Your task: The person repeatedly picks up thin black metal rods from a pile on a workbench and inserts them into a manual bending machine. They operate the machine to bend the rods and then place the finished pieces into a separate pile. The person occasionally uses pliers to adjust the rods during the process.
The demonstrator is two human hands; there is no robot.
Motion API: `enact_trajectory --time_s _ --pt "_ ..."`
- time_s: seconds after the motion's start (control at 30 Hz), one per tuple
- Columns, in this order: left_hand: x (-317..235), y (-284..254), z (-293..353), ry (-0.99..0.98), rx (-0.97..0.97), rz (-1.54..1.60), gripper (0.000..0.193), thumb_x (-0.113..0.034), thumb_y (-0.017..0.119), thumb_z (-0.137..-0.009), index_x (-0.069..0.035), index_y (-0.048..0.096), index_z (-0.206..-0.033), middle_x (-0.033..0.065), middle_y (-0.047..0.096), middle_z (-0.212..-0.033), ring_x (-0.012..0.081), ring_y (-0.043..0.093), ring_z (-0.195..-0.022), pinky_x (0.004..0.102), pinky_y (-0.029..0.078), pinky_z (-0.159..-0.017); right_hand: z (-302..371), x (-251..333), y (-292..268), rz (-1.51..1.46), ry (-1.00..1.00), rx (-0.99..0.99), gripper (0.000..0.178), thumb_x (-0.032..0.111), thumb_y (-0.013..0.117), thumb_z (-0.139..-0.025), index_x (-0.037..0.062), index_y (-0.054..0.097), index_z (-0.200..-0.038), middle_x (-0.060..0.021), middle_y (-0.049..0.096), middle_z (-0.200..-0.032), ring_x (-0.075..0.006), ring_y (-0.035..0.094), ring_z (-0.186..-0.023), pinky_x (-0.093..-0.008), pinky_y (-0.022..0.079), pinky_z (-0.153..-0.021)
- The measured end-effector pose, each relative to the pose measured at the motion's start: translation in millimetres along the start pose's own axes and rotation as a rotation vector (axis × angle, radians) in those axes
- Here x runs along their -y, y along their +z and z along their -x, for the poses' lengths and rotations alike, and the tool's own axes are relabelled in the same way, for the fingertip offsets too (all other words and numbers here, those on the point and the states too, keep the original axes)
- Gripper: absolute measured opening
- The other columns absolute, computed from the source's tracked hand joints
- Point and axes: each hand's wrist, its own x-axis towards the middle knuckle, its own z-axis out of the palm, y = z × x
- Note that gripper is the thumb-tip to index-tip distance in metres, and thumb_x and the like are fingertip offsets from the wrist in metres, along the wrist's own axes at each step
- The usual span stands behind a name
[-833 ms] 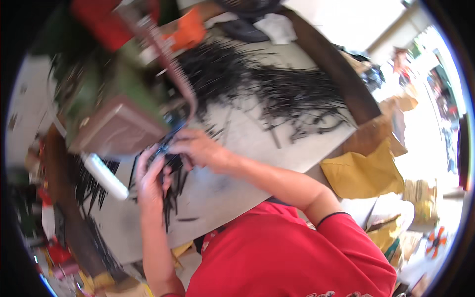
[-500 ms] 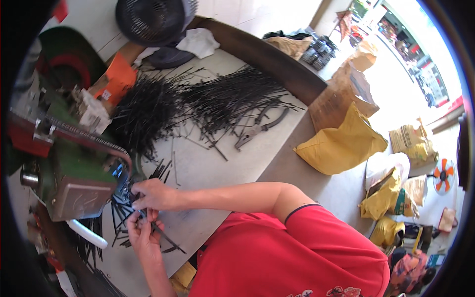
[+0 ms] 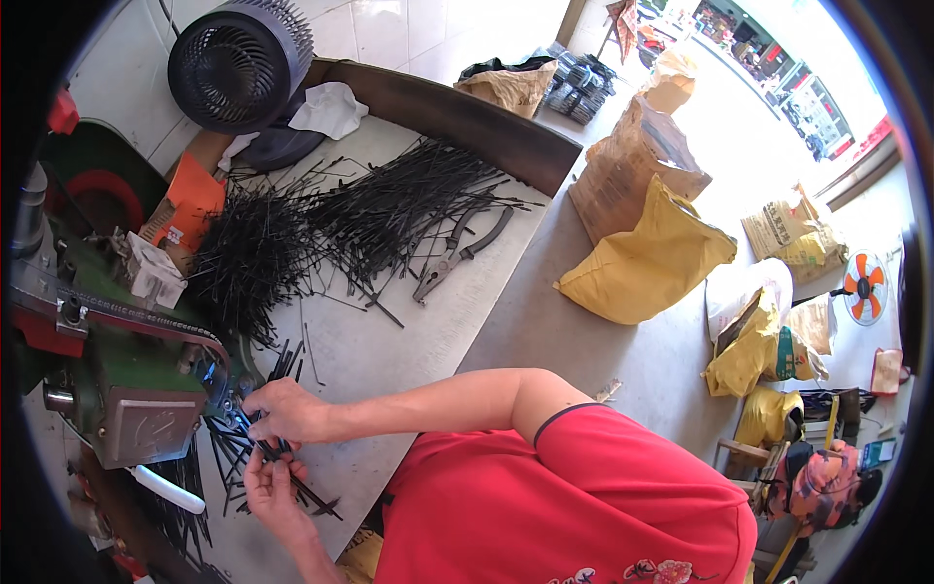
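Observation:
My right hand [image 3: 289,411] is closed at the working head of a green bench machine [image 3: 146,384], its fingertips pinching a thin black rod partly hidden by the fingers. Just below it, my left hand [image 3: 275,490] has thumb and fingers closed on several thin black rods [image 3: 316,499], which stick out to the right over the tabletop. The two hands almost touch. A blue glow lights the machine's head next to my right fingertips. Loose black rods [image 3: 229,448] lie beneath and to the left of my hands.
A large heap of black rods [image 3: 389,204] covers the far tabletop [image 3: 443,336], with pliers [image 3: 457,255] beside it. A dark desk fan [image 3: 233,68] and white cloth [image 3: 331,109] stand behind. Yellow sacks [image 3: 647,258] and a carton [image 3: 637,165] are on the floor to the right.
The view has shifted, so the surroundings sit farther left. Both hands stay at the machine head, and the left fingers have changed their grip slightly around the rods.

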Motion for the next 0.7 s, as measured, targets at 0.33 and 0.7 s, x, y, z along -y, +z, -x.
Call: enact_trajectory --time_s 0.33,0.7 --pt "3.7 4.1 -6.7 -0.114 0.09 0.161 0.04 -0.003 0.06 -0.089 0.004 0.046 -0.126 0.0082 0.063 -0.093 0.0138 0.06 -0.076 0.0237 0.048 -0.065 10.5 -8.5 -3.9 -0.13 -0.024 -0.092 0.025 0.012 0.063 -0.082 -0.0019 0.061 -0.102 -0.009 0.062 -0.066 -0.0117 0.055 -0.048 -0.0269 0.045 -0.04" --pt "-21.3 -14.4 -21.7 0.144 -0.057 -0.426 0.032 -0.003 0.063 -0.085 0.0 0.061 -0.117 0.0014 0.061 -0.079 0.0074 0.058 -0.072 0.0212 0.047 -0.068 -2.7 5.7 -24.8 -0.314 0.197 0.032 0.025 0.022 0.06 -0.09 0.0015 0.052 -0.102 -0.0161 0.067 -0.086 -0.015 0.061 -0.056 -0.0237 0.049 -0.051"
